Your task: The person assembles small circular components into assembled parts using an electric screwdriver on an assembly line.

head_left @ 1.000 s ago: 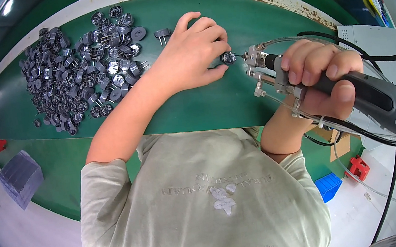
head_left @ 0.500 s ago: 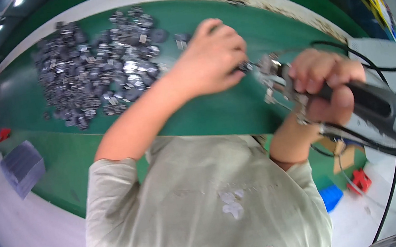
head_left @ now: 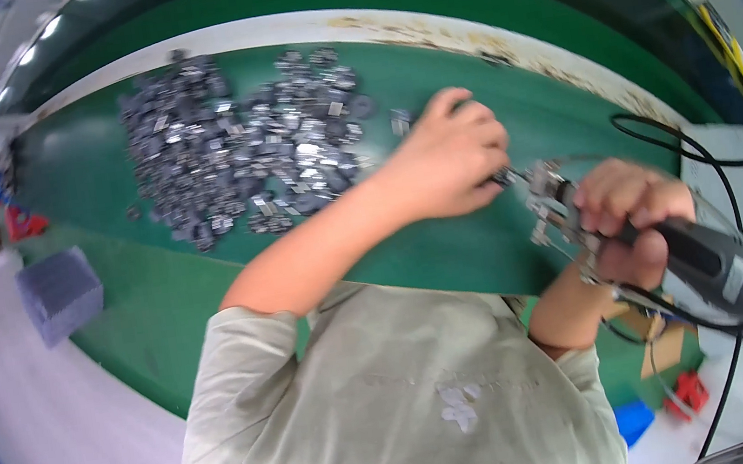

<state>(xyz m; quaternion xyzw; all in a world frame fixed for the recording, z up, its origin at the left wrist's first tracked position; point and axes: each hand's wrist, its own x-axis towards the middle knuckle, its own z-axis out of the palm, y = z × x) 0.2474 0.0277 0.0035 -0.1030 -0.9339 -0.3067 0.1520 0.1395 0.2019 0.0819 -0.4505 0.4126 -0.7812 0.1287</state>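
My right hand (head_left: pixel 626 208) is wrapped round a dark grey rotary tool (head_left: pixel 723 265), whose metal clamp-like front end (head_left: pixel 550 194) points left. Just off that tip, my left hand (head_left: pixel 460 155) pinches a small dark part (head_left: pixel 502 176), mostly hidden by the fingers. Tip and part look close together; whether they touch I cannot tell. Beyond the left hand, a small shiny metal piece (head_left: pixel 400 121) lies on the green tabletop (head_left: pixel 430 248). To the left spreads a large heap of small dark and silvery metal parts (head_left: pixel 211 150).
A whitish, stained ledge (head_left: pixel 270 31) bounds the table's far side. Black cables (head_left: pixel 728 194) loop at the right, by a pale box (head_left: pixel 730 138). On the floor stand a grey-blue box (head_left: pixel 63 296), a cardboard box (head_left: pixel 664 348), a red object (head_left: pixel 688 394) and a blue bin (head_left: pixel 634 423).
The whole view has shifted, so the table and both hands appear lower and somewhat to the right. Both hands keep their hold, with the tool and part in much the same arrangement.
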